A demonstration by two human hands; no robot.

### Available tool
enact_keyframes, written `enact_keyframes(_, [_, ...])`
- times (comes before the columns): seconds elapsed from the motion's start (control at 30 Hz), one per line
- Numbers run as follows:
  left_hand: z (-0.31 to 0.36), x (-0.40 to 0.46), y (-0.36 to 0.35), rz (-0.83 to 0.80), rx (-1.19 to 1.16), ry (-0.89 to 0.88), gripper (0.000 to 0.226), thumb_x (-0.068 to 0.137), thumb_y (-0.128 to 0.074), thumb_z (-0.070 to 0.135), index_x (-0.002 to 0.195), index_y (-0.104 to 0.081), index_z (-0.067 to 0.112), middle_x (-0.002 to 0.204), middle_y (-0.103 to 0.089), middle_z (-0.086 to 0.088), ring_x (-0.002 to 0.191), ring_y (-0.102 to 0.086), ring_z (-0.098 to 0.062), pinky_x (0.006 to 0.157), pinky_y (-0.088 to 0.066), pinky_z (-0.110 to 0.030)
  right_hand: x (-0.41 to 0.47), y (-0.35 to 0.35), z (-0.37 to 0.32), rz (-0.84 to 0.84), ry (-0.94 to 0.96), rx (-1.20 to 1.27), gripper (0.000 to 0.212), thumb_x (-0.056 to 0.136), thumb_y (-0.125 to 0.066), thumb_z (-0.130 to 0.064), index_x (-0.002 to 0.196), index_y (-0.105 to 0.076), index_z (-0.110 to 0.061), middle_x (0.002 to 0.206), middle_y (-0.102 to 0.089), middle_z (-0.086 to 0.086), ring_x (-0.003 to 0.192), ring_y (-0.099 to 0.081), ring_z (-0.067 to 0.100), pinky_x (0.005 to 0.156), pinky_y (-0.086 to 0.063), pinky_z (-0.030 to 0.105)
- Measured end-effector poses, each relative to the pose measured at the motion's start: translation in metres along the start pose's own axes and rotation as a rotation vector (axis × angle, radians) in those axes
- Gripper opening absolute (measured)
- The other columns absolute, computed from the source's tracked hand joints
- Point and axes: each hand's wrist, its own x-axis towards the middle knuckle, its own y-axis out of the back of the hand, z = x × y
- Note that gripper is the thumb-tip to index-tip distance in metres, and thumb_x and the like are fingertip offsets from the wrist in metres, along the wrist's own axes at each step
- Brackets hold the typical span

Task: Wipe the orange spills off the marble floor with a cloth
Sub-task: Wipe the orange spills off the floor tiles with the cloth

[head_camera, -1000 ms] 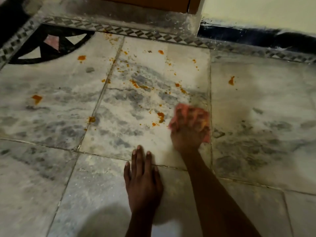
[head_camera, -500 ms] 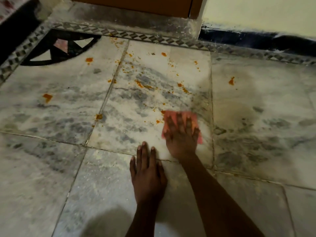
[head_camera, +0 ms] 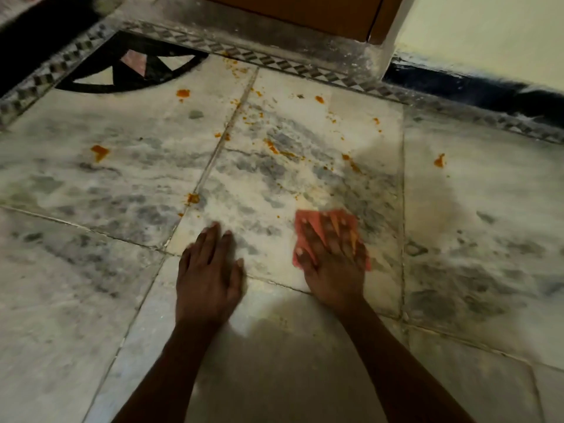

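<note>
A pink-red cloth lies flat on the grey-white marble floor. My right hand presses down on it with fingers spread, so only the cloth's edges show around the hand. My left hand rests flat on the floor to the left, fingers together, holding nothing. Orange spills are scattered beyond the hands: streaks on the middle tile, a blob at the left, one at a tile joint, another on the right tile, and specks near the border.
A patterned border strip runs along the far edge, with a black inlay motif at the back left. Behind it stand a wooden door base and a pale wall with a dark skirting.
My right hand slid the cloth slightly toward me across the middle tile, and the orange spots beside it are gone. My left hand shifted left and forward.
</note>
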Motion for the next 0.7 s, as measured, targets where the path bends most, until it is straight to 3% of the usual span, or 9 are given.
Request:
enact_keyframes(0.07, [0.003, 0.000, -0.001, 0.007, -0.018, 0.018, 0.060, 0.100, -0.048, 0.042, 0.154, -0.051, 0.015, 0.169, -0.037, -0.008, 0.155, -0.037, -0.028, 0.123, -0.032, -0.051, -0.021, 0.000, 0.022, 0.009, -0.073, 0.015, 0.064, 0.100, -0.030, -0.065, 0.161, -0.014, -0.057, 0.176, -0.018, -0.004, 0.162, -0.012, 0.033, 0.123, -0.019, 0.061])
enact_keyframes(0.13, [0.002, 0.000, 0.000, 0.015, -0.017, 0.012, 0.058, 0.101, -0.048, 0.040, 0.154, -0.051, 0.015, 0.169, -0.036, -0.007, 0.156, -0.035, -0.026, 0.124, -0.031, -0.051, 0.008, -0.005, 0.027, 0.089, -0.328, 0.024, 0.070, 0.100, -0.032, -0.064, 0.162, -0.004, -0.053, 0.174, -0.023, 0.006, 0.160, -0.018, 0.041, 0.120, -0.022, 0.069])
enact_keyframes(0.23, [-0.002, 0.001, -0.002, 0.026, -0.007, 0.003, 0.058, 0.101, -0.050, 0.038, 0.154, -0.051, 0.016, 0.169, -0.037, -0.007, 0.156, -0.035, -0.025, 0.123, -0.031, -0.050, 0.090, -0.016, -0.013, 0.114, -0.538, 0.058, 0.071, 0.103, -0.034, -0.060, 0.166, -0.014, -0.036, 0.174, -0.019, 0.015, 0.159, -0.014, 0.047, 0.121, -0.012, 0.073])
enact_keyframes(0.3, [-0.003, 0.002, -0.003, 0.015, 0.008, 0.005, 0.058, 0.100, -0.050, 0.038, 0.154, -0.051, 0.017, 0.169, -0.036, -0.007, 0.156, -0.035, -0.025, 0.123, -0.030, -0.049, 0.113, -0.025, -0.047, -0.006, -0.366, 0.073, 0.072, 0.098, -0.026, -0.058, 0.166, -0.014, -0.039, 0.177, -0.008, 0.010, 0.161, -0.003, 0.044, 0.124, -0.002, 0.069])
enact_keyframes(0.4, [-0.001, 0.005, 0.003, -0.010, 0.016, 0.023, 0.059, 0.099, -0.049, 0.038, 0.154, -0.050, 0.018, 0.170, -0.034, -0.006, 0.157, -0.034, -0.024, 0.123, -0.030, -0.048, 0.065, -0.026, -0.067, -0.026, 0.027, 0.016, 0.063, 0.097, -0.032, -0.059, 0.160, -0.031, -0.050, 0.175, -0.020, -0.004, 0.162, -0.013, 0.032, 0.125, -0.012, 0.065])
enact_keyframes(0.47, [0.001, 0.006, 0.008, -0.040, 0.008, 0.040, 0.060, 0.099, -0.048, 0.040, 0.156, -0.048, 0.020, 0.172, -0.032, -0.003, 0.157, -0.032, -0.022, 0.124, -0.028, -0.046, 0.012, -0.015, -0.046, -0.056, 0.162, -0.009, 0.056, 0.103, -0.034, -0.060, 0.159, -0.030, -0.055, 0.175, -0.021, -0.008, 0.163, -0.013, 0.025, 0.126, -0.018, 0.060])
enact_keyframes(0.53, [0.001, 0.007, 0.008, -0.061, 0.000, 0.057, 0.061, 0.099, -0.047, 0.041, 0.157, -0.047, 0.022, 0.172, -0.031, -0.002, 0.158, -0.031, -0.022, 0.125, -0.026, -0.045, 0.006, -0.008, -0.013, -0.104, 0.028, -0.004, 0.058, 0.102, -0.026, -0.064, 0.160, -0.021, -0.057, 0.176, -0.014, -0.007, 0.164, -0.005, 0.027, 0.126, -0.015, 0.062])
enact_keyframes(0.63, [0.000, 0.007, 0.005, -0.066, -0.001, 0.066, 0.060, 0.101, -0.046, 0.041, 0.158, -0.046, 0.021, 0.172, -0.030, -0.002, 0.158, -0.029, -0.021, 0.126, -0.024, -0.045, 0.072, -0.018, -0.023, 0.067, -0.417, 0.030, 0.066, 0.100, -0.030, -0.062, 0.163, -0.020, -0.048, 0.176, -0.016, 0.007, 0.161, -0.010, 0.041, 0.122, -0.014, 0.072])
enact_keyframes(0.7, [-0.001, 0.007, 0.004, -0.061, 0.004, 0.061, 0.061, 0.101, -0.047, 0.041, 0.158, -0.045, 0.021, 0.172, -0.030, -0.003, 0.159, -0.028, -0.021, 0.127, -0.023, -0.044, 0.121, -0.024, -0.062, 0.047, -0.440, 0.083, 0.070, 0.101, -0.037, -0.057, 0.164, -0.011, -0.042, 0.176, -0.011, 0.012, 0.160, -0.006, 0.046, 0.121, -0.008, 0.076])
